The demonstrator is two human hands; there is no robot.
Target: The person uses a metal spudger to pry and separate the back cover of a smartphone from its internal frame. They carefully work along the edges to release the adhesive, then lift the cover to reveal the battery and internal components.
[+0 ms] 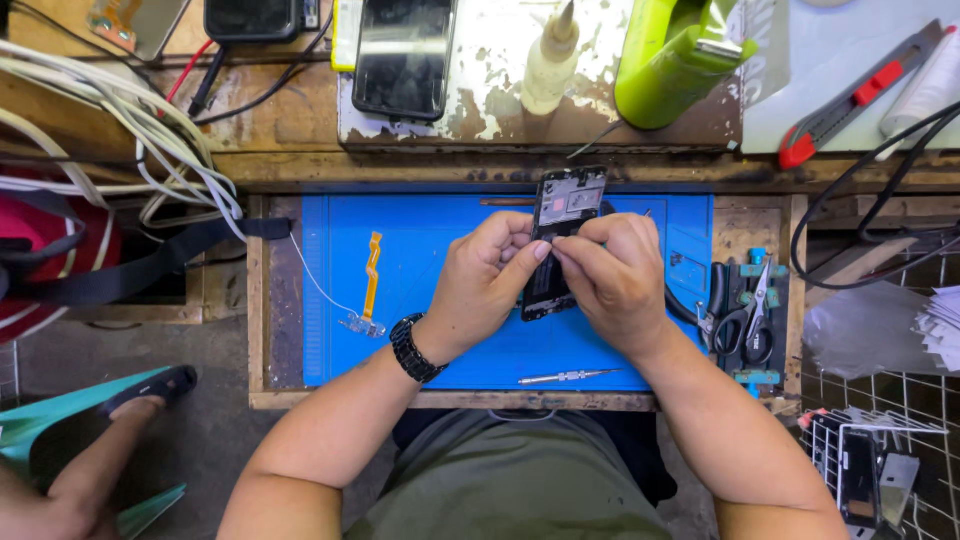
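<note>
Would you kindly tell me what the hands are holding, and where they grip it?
Both the left hand and right hand hold an opened phone frame around its middle.

Worn wooden workbench [300,120] — grey concrete floor [200,430] below.

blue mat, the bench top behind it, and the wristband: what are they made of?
Blue mat: likely silicone or rubber, matte, with moulded ridges. Bench top: wood, bare and scuffed; its white-coated patch is flaking. Wristband on the left hand: black links, glossy; metal or plastic, can't tell.
</note>
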